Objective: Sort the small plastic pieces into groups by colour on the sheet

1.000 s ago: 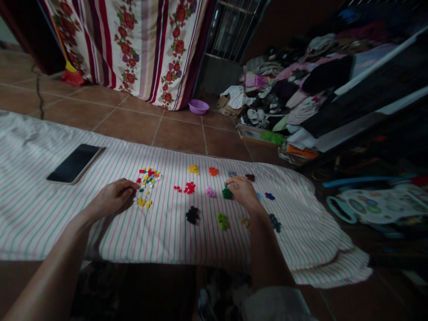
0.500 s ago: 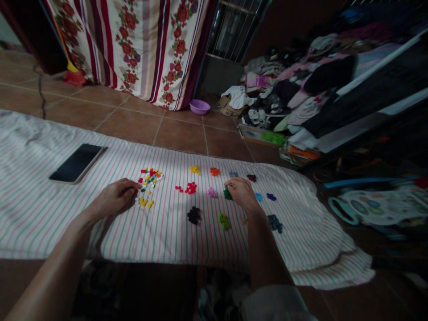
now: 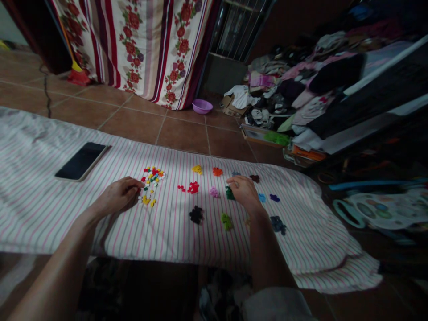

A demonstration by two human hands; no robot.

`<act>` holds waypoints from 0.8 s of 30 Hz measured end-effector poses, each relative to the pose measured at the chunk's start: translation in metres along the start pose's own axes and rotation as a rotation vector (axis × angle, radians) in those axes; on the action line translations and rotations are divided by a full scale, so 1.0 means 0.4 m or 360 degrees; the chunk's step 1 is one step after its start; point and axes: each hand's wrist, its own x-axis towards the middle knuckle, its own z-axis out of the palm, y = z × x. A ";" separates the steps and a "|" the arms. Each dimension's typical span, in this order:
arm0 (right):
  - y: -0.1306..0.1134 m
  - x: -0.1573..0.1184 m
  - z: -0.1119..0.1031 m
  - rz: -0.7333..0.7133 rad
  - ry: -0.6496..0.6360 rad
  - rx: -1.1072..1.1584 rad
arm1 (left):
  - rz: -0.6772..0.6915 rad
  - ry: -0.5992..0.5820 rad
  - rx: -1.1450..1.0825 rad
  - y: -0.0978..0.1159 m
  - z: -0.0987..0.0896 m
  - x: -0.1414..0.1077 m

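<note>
My left hand (image 3: 121, 195) rests at the left side of a mixed heap of small coloured pieces (image 3: 154, 174), thumb and forefinger closed together. Whatever is between those fingertips is too small to make out. On the right, my right hand (image 3: 244, 191) is held over a dark green pile (image 3: 229, 192), its fingers curled and drawn together; their tips are partly hidden. Around it lie small sorted piles: pink (image 3: 214, 192), orange (image 3: 217, 171), lime green (image 3: 226, 221), light blue (image 3: 261, 197) and brown (image 3: 254, 178). Red pieces (image 3: 193, 187) and black pieces (image 3: 196, 215) lie between my hands.
A striped cloth (image 3: 160, 236) covers the surface under the pieces. A phone (image 3: 82, 161) lies at the left. Yellow (image 3: 197, 169), dark blue (image 3: 274, 197) and grey-blue (image 3: 277, 224) piles are also on the cloth. Beyond, a purple basin (image 3: 202, 106) stands on the tiled floor.
The view has shifted slightly, moving everything a little to the right. My right fingertips sit a bit higher off the dark green pile, showing more of it. My left hand stays by the mixed heap.
</note>
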 end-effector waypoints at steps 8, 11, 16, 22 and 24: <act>-0.167 0.018 0.019 -0.0126 0.0057 0.0414 | 0.0074 -0.0004 0.0049 0.002 -0.003 0.003; -0.240 0.012 0.043 -0.0293 0.0022 0.0527 | 0.0121 0.0010 -0.0006 -0.008 0.001 0.003; -0.347 -0.011 0.086 -0.0533 -0.0082 0.0642 | 0.0110 -0.0003 -0.0014 -0.012 0.001 -0.002; -0.432 -0.040 0.130 -0.0718 -0.0248 0.0659 | 0.0134 0.0019 -0.0019 0.003 -0.008 -0.010; -0.448 -0.044 0.140 -0.0763 -0.0306 0.0637 | 0.0154 0.0028 -0.0017 0.004 -0.009 -0.011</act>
